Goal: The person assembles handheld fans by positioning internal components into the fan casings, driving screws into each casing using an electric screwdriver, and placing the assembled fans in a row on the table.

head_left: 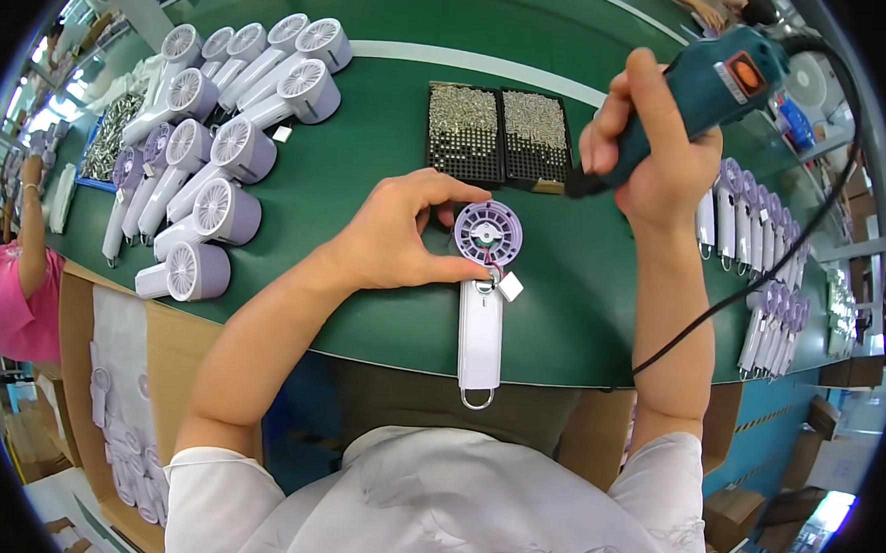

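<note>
Centrally: one fan (pixel 482 314), lying on the green bench (pixel 381 318), white handle toward you, lilac head (pixel 488 232) at its far end, insides bared upward.

Handling, as judged: light; shell stiff, smooth, perhaps slippery; the thin wires (pixel 489 263) at the neck seem the fragile part. Best hold: head's rim or handle's sides, clear of the wires.

Left hand (pixel 393 229): yours, curled round the left of the head, gripping it between index finger at the far rim and thumb at the neck. The fan lies directly right of this hand, touching it.

Tag (pixel 510 286): white, just right of the neck. Loop (pixel 476 403): metal, at the handle's near end, past the bench edge.

Right hand (pixel 665 153): yours, wrapped round a green driver (pixel 698 95), raised far and right of the fan, tip apart from it.

Trays (pixel 459 164): two, black, holding small metal parts, beyond the fan.

Spare fans (pixel 228 212): grouped left; more stand right.
</note>
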The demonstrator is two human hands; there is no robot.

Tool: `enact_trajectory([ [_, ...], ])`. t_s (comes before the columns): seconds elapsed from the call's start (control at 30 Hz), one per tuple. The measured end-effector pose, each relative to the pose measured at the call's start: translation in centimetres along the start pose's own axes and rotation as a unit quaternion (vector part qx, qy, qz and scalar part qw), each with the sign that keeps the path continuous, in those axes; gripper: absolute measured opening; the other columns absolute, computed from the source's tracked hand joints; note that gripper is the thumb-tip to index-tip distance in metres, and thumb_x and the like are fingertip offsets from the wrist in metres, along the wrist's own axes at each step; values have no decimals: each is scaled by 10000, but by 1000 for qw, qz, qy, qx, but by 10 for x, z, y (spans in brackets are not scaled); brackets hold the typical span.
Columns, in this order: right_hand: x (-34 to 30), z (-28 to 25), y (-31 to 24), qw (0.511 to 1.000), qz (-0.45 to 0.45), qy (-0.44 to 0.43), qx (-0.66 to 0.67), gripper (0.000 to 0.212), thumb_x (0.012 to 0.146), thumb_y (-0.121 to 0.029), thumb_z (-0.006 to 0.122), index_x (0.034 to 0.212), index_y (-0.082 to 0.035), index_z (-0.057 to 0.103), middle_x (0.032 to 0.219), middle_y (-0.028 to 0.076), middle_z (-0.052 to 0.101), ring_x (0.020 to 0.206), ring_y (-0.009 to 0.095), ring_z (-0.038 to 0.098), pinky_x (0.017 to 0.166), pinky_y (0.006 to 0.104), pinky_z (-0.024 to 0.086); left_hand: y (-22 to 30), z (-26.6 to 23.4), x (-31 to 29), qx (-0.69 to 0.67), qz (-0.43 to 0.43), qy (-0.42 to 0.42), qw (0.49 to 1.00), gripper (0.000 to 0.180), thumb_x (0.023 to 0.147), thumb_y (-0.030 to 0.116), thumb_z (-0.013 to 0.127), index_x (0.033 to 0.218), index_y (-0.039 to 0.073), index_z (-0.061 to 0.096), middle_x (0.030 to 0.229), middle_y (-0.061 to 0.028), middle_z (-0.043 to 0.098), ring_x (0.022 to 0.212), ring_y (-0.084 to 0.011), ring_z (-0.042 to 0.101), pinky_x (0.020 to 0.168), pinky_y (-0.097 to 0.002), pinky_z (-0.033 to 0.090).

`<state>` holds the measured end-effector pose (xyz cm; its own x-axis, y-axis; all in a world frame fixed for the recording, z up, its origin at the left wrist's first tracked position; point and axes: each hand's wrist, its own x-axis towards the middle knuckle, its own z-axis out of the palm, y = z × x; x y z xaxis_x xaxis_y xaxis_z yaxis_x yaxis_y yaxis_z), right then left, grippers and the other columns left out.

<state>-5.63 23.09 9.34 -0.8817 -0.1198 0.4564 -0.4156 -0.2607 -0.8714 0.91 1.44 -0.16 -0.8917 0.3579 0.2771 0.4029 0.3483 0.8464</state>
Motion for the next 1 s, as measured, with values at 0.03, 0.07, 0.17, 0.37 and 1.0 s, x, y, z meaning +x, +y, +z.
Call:
enact_trajectory([
  [0.03, 8, 4, 4, 998, -26, 4, 51, 219, 910, -179, 749, 829, 7, 665, 595, 68, 610, 429, 142, 566, 419, 279, 450, 0, 0, 0, -2, 8, 4, 1000, 635, 608, 295, 938, 1137, 28, 709, 952, -75, 680, 772, -160, 601, 699, -289, 504],
  [0.07, 15, 4, 9, 999, -44, -22, 14, 244, 974, -181, 659, 811, -10, 595, 640, 100, 582, 427, 181, 529, 447, 357, 462, 1, -1, -1, 0, 11, 6, 1000, 615, 612, 278, 929, 1119, 14, 701, 965, -87, 684, 788, -181, 606, 728, -298, 518],
  [0.17, 26, 20, 29, 995, -86, 14, 57, 211, 968, -156, 665, 840, 3, 612, 633, 97, 586, 432, 182, 535, 442, 358, 467, -6, 6, -1, 3, 60, 36, 998, 633, 618, 255, 931, 1157, 23, 695, 989, -44, 677, 817, -118, 597, 609, -235, 433],
  [0.37, 31, 29, 68, 993, -71, 57, 69, 194, 958, -153, 679, 891, 24, 637, 616, 84, 577, 434, 183, 536, 440, 358, 468, -8, 7, -1, 4, 63, 46, 997, 628, 599, 250, 929, 1140, 33, 696, 951, -39, 671, 789, -136, 593, 592, -246, 417],
  [1.0, 30, 27, 83, 996, -62, 33, 48, 211, 959, -152, 674, 880, 40, 632, 607, 84, 569, 431, 181, 540, 431, 356, 476, -10, 6, 3, 8, 70, 42, 997, 585, 584, 219, 924, 1097, 40, 708, 856, -23, 648, 746, -136, 562, 572, -254, 391],
])
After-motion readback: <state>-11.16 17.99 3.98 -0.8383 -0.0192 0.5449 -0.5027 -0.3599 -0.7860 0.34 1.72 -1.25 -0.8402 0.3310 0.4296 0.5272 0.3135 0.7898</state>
